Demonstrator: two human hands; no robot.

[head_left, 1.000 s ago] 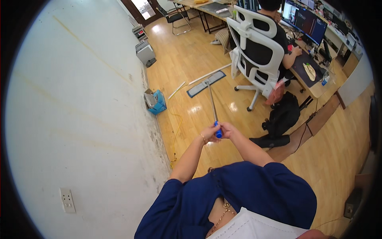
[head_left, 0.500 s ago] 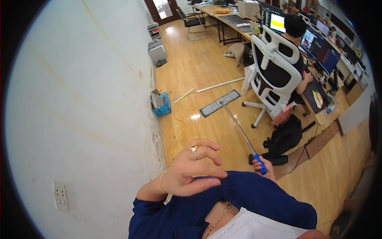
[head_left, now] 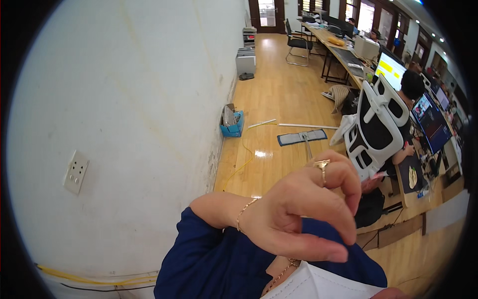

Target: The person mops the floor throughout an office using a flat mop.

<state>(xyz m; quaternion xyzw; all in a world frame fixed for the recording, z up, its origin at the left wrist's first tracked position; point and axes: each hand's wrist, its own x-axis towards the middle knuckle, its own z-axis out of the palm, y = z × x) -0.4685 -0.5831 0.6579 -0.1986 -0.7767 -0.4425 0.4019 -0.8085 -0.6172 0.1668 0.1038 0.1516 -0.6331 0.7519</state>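
Left hand (head_left: 301,204) raised closer, empty; one ring (head_left: 322,163), one mop (head_left: 302,137); right hand hidden, grip untellable.

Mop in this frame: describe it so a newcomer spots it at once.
Find the white-framed office chair at the right. On the wooden floor to its left lies the mop, its handle running behind the left hand. A broad grey pad with blue edging sets it apart from the thin white strips just beyond.

One mop (head_left: 301,138), one blue box (head_left: 232,131)
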